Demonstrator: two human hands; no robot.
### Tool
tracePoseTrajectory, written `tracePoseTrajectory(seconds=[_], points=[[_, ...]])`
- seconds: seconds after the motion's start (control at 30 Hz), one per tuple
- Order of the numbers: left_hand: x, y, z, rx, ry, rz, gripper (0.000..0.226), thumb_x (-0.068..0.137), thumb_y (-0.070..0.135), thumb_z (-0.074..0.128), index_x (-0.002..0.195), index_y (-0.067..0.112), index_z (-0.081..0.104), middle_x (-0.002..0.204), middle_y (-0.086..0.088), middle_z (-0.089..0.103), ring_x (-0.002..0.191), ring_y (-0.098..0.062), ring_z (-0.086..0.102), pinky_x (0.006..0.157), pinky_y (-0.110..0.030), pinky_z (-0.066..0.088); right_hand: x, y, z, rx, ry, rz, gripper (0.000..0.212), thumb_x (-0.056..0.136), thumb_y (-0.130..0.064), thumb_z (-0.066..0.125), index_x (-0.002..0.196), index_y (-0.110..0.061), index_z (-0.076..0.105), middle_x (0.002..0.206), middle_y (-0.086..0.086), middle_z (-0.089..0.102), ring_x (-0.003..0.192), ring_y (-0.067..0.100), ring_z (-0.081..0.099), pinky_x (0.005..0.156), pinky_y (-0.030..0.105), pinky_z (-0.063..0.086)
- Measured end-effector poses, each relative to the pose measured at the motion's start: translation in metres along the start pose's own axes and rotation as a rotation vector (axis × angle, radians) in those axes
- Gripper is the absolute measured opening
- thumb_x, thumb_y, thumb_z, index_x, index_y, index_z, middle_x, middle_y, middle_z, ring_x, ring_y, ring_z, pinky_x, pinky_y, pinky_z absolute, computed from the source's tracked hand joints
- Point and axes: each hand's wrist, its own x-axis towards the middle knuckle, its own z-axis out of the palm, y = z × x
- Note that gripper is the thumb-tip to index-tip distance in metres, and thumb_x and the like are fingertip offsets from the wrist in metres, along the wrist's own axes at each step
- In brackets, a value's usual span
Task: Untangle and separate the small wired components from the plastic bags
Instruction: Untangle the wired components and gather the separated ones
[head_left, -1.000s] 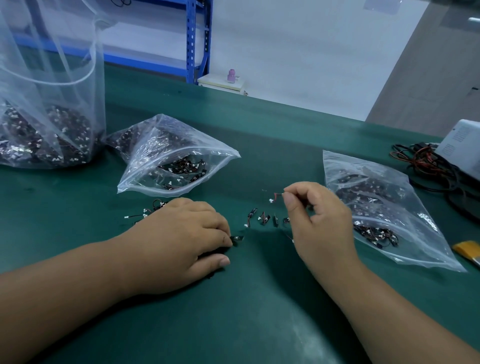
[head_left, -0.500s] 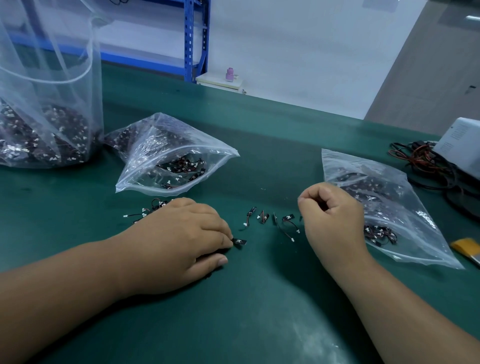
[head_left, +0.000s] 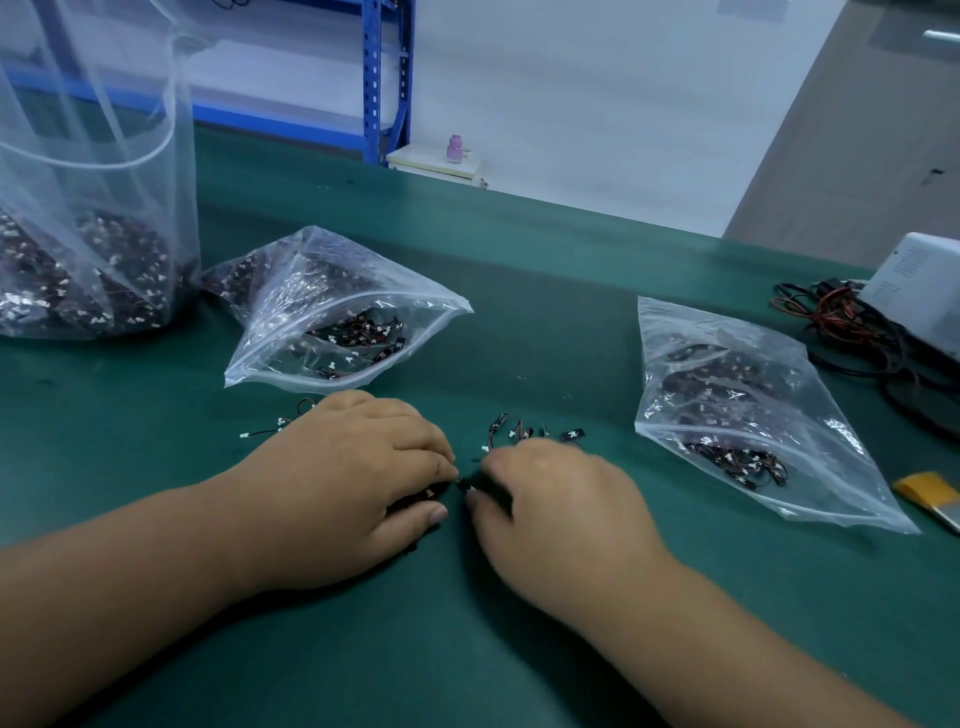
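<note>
Small black wired components with white plugs sit at frame centre on the green table mat, pinched between both hands. The left hand curls its fingers over the clump. The right hand nips its end with thumb and forefinger. One clear plastic zip bag of more lies above the left hand, and a second clear bag lies at right.

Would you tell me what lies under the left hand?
Under the left hand, a dark clump of wired components shows at the fingertips; the rest beneath is hidden.
</note>
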Motion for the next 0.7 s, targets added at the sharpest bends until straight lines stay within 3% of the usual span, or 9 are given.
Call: tracePoseTrajectory(seconds=[0.13,0.23,0.37,0.5,0.7], points=[[0.000,0.000,-0.001,0.003,0.006,-0.020,0.028,0.088,0.051,0.052,0.100,0.034,0.070,0.107,0.020,0.064,0.100,-0.009,0.061,0.085,-0.039,0.050,-0.006,-0.015,0.003,0.044,-0.064,0.020,0.027,0.099,-0.044,0.037,0.078,-0.027,0.034,0.078,-0.005,0.036,0.082,0.027,0.059,0.060,0.034,0.033],[0.000,0.001,-0.001,-0.003,0.010,-0.039,0.026,0.088,0.050,0.051,0.096,0.033,0.068,0.104,0.020,0.064,0.097,-0.010,0.061,0.084,-0.039,0.050,-0.008,-0.017,0.000,0.086,-0.065,0.041,0.024,0.098,-0.037,0.038,0.079,-0.025,0.032,0.080,-0.005,0.040,0.083,0.027,0.058,0.060,0.036,0.033],[0.001,0.001,-0.002,-0.036,0.009,-0.088,0.025,0.086,0.052,0.048,0.092,0.033,0.063,0.102,0.019,0.063,0.097,-0.010,0.061,0.086,-0.039,0.049,-0.008,-0.019,-0.006,0.114,-0.069,0.086,0.011,0.089,-0.033,0.043,0.084,-0.024,0.046,0.084,-0.005,0.054,0.082,0.025,0.057,0.061,0.035,0.039],[0.002,0.003,-0.004,-0.041,0.000,-0.089,0.022,0.086,0.048,0.046,0.081,0.031,0.058,0.095,0.016,0.062,0.092,-0.012,0.061,0.083,-0.040,0.049,-0.004,-0.011,-0.012,0.130,-0.007,0.220,0.014,0.082,-0.033,0.048,0.080,-0.020,0.052,0.079,-0.005,0.058,0.075,0.021,0.055,0.058,0.032,0.038],[0.001,0.003,-0.005,-0.038,0.035,-0.006,0.016,0.089,0.039,0.053,0.080,0.027,0.058,0.095,0.014,0.061,0.090,-0.013,0.058,0.082,-0.039,0.049,0.002,0.003,-0.012,0.165,0.022,0.376,0.020,0.084,-0.040,0.052,0.075,-0.022,0.054,0.072,-0.008,0.060,0.070,0.016,0.057,0.058,0.030,0.047]])
